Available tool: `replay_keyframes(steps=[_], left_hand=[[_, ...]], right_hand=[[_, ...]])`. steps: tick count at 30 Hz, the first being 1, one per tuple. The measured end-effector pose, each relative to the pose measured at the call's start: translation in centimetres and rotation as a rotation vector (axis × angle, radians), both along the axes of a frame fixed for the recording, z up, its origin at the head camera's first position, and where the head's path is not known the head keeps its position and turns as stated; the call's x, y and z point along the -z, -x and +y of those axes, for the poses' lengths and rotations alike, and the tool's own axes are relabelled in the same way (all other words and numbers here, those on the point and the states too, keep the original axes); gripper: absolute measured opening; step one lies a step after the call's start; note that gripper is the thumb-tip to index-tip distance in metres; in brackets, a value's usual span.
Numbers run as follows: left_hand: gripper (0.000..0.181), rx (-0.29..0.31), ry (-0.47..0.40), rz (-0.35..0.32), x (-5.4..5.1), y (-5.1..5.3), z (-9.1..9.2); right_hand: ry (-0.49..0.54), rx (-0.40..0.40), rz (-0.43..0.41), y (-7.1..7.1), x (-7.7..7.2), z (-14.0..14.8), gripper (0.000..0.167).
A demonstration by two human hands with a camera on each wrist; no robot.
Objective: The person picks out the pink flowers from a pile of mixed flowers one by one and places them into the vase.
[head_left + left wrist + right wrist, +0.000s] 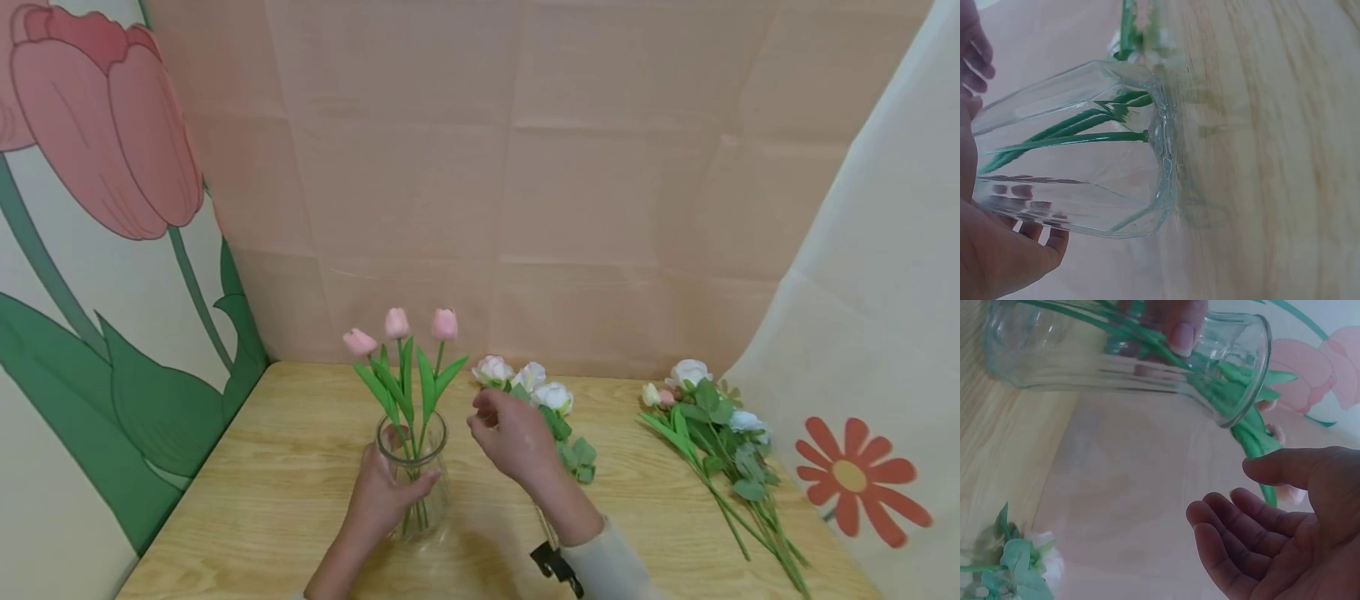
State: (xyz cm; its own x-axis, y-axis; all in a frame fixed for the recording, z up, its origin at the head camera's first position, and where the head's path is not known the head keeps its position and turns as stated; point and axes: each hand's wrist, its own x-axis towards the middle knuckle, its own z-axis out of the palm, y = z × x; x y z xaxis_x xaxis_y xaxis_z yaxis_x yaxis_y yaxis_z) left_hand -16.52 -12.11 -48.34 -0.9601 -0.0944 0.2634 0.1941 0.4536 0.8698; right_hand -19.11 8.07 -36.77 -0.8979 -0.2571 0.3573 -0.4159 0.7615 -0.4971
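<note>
A clear glass vase (438, 492) stands upright on the wooden table, its facets plain in the left wrist view. Three pink tulips (397, 323) lean out of its mouth, and their green stems (1085, 139) reach down inside the glass. My left hand (381, 493) grips the vase near its neck, thumb in front and fingers around the far side. To the right of the rim, my right hand (517, 437) hovers with nothing in it. Its fingers (1229, 528) are loosely curved, the thumb apart from them.
White and pale pink flowers (553, 397) with leaves lie behind my right hand. Another bunch of flowers (705, 417) with long green stems lies at the table's right side. A black clip-like piece (553, 564) is near my right sleeve. Printed cloths (480, 183) surround the wooden table (300, 467).
</note>
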Motion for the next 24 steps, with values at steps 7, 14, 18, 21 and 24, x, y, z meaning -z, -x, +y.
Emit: replay_keyframes(steps=[7,14,18,21,24], left_hand=[[0.09,0.001,-0.004,0.012,0.2,0.0,0.0],[0.084,0.002,-0.015,0.013,0.2,0.1,0.1],[0.085,-0.006,-0.015,0.002,0.1,0.1,0.0],[0.086,-0.011,-0.016,-0.009,0.0,0.0,0.0],[0.087,-0.013,-0.014,-0.016,0.0,0.0,0.0]], right_hand=[[-0.007,0.057,-0.052,0.3,0.4,1.7,0.017],[-0.051,0.112,-0.058,0.7,1.2,3.9,0.016],[-0.057,0.134,-0.085,0.8,1.7,5.2,0.017],[-0.059,0.154,-0.104,0.9,2.0,6.2,0.019],[-0.066,0.177,-0.122,1.0,2.4,7.2,0.021]])
